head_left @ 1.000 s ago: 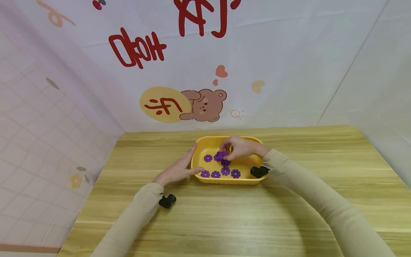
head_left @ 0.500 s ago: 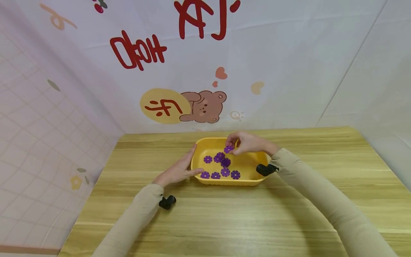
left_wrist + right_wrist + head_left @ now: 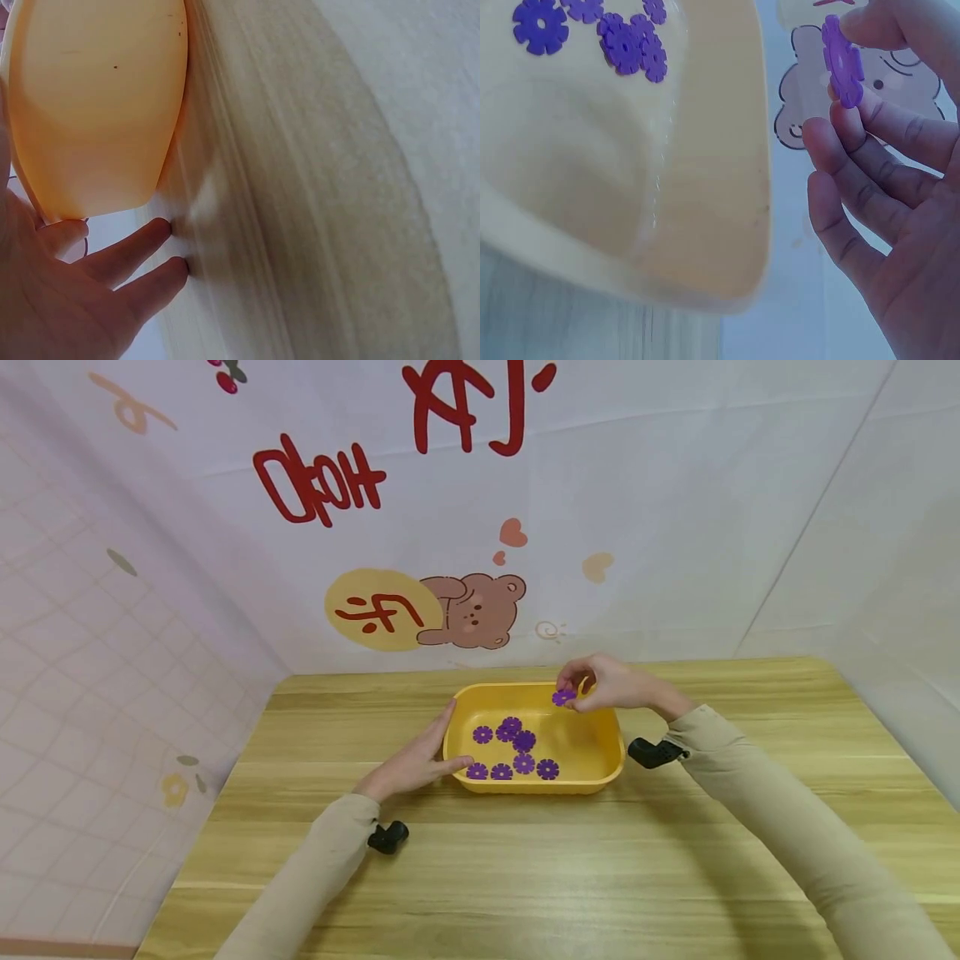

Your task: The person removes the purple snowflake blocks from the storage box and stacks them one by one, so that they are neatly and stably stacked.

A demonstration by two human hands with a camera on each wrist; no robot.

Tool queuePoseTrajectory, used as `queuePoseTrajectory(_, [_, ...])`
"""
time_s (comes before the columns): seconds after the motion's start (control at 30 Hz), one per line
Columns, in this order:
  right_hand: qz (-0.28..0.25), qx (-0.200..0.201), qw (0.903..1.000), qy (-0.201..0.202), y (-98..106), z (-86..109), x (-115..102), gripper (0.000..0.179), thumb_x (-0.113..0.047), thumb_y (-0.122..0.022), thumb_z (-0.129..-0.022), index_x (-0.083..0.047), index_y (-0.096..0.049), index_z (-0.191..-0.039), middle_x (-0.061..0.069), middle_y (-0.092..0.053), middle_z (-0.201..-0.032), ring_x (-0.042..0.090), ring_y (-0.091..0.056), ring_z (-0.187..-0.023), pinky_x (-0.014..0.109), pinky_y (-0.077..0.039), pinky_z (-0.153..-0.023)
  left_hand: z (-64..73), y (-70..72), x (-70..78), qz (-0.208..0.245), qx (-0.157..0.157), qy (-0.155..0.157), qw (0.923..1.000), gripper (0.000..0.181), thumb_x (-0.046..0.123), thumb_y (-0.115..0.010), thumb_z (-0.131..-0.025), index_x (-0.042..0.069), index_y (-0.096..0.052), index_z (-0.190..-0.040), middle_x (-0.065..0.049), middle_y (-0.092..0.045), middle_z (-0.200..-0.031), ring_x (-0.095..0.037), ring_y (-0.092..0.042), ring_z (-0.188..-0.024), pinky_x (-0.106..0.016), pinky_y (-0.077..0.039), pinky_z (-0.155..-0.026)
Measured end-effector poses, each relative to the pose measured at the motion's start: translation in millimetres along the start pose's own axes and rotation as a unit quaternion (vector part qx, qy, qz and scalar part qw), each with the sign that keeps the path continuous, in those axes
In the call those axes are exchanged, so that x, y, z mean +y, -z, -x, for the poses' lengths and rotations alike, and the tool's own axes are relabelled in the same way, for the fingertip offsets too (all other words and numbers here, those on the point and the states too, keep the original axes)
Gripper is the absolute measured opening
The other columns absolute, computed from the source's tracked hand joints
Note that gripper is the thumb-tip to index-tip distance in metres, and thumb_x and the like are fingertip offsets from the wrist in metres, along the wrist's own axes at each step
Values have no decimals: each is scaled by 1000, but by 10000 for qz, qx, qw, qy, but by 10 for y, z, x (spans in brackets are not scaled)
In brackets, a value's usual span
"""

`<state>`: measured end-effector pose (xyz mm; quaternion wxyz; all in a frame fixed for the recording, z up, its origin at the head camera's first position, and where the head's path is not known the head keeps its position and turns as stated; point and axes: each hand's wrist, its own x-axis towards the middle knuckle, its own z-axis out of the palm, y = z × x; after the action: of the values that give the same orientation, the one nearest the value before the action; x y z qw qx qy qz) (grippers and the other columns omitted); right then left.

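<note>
A yellow plastic basin (image 3: pixel 577 786) stands on the wooden table, with several purple notched snowflake discs (image 3: pixel 523 763) lying in its left half and middle. My right hand (image 3: pixel 611 683) pinches one purple snowflake disc (image 3: pixel 844 64) between thumb and fingertips, over the basin's far right rim. In the right wrist view this disc is seen nearly edge-on, the other fingers loosely bent below it. At the basin's left end rests my left hand (image 3: pixel 412 762), thumb at the front rim and fingers along the outer wall. The left wrist view shows those fingers spread and fairly straight, against the basin's wall (image 3: pixel 105 112).
Behind the wooden table (image 3: pixel 480 877) hangs a white cloth backdrop (image 3: pixel 660 510) printed with a bear and red characters. A black wrist camera (image 3: pixel 656 752) sits at the right wrist, just outside the basin's right end; another one (image 3: pixel 387 837) is at the left wrist.
My right hand has lifted a snowflake disc from the pile in the basin and carried it right and away to the far right rim. The left hand has stayed in place.
</note>
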<state>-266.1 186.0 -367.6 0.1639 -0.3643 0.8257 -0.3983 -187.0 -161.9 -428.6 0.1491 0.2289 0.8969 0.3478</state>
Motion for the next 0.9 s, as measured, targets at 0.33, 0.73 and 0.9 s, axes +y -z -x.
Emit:
queuePoseTrajectory(0.33, [-102,243,9995,-189,113,216,66,24,-1,-70,-79,0,-65,-102,7,-66,-95,24,-58,-87,44,-51,-84,-2,-4,9,-27,38,-27,10000,98,44,-61,-94,12,9,-155,-8,3,-161,-23,-5,-145,-41,-9,-116])
queuePoseTrajectory(0.73, [-56,470,9987,-186,225,481,245,25,-1,-71,-82,1,-63,-105,7,-67,-99,24,-59,-88,34,-52,-82,7,-1,22,-88,81,-75,9999,97,42,-61,-94,11,8,-155,-12,1,-161,-25,-6,-145,-43,-11,-116])
queuePoseTrajectory(0.9, [32,591,9982,-98,222,559,327,26,1,-71,-81,1,-64,-105,6,-67,-98,22,-60,-88,37,-52,-82,3,-7,22,-110,110,-143,9998,97,42,-61,-95,8,7,-155,-11,1,-161,-27,-7,-145,-43,-11,-116])
